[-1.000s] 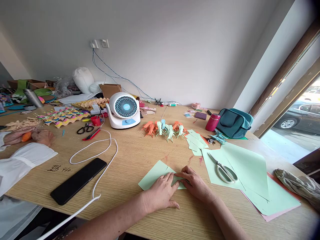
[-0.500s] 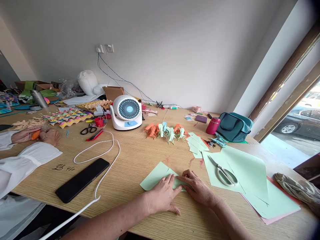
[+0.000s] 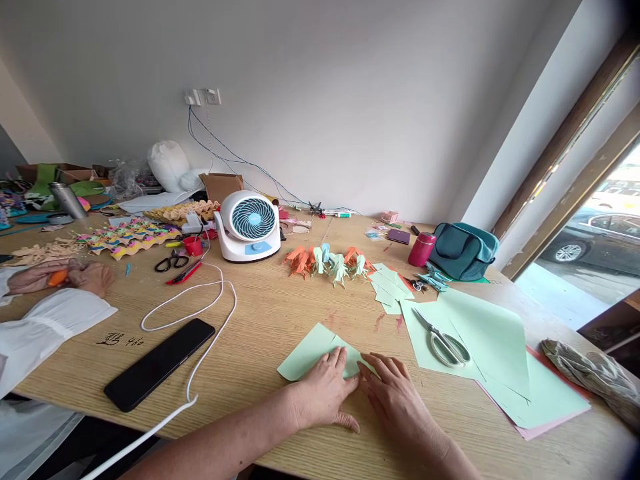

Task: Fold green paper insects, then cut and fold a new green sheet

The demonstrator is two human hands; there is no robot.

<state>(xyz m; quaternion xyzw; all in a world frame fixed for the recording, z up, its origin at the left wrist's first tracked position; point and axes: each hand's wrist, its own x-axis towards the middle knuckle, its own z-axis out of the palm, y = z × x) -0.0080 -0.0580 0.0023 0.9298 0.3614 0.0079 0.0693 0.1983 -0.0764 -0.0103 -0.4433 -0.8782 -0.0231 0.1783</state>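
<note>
A light green sheet of paper [image 3: 305,350], partly folded over, lies on the table before me. My left hand [image 3: 327,383] rests flat on it, fingers extended and pressing it down. My right hand [image 3: 393,393] lies over the sheet's right edge, its fingers stretched out flat and covering that corner. To the right, scissors with pale handles [image 3: 447,347] lie on larger green sheets [image 3: 493,327]. Beyond my hands stand several orange, green and blue cut-paper figures [image 3: 330,262], with small green paper pieces [image 3: 390,287] beside them.
A black phone [image 3: 160,363] and white cable [image 3: 187,377] lie to the left. Behind them stand a white fan [image 3: 249,227], black scissors [image 3: 171,261] and a red cutter [image 3: 184,272]. A co-worker's hands [image 3: 87,275] hold something orange at far left. A pink flask [image 3: 421,249] and teal bag [image 3: 463,250] stand right.
My right hand has flattened and slid a little right and nearer, along the paper's right edge. My left hand stays on the sheet. The whole view has shifted slightly.
</note>
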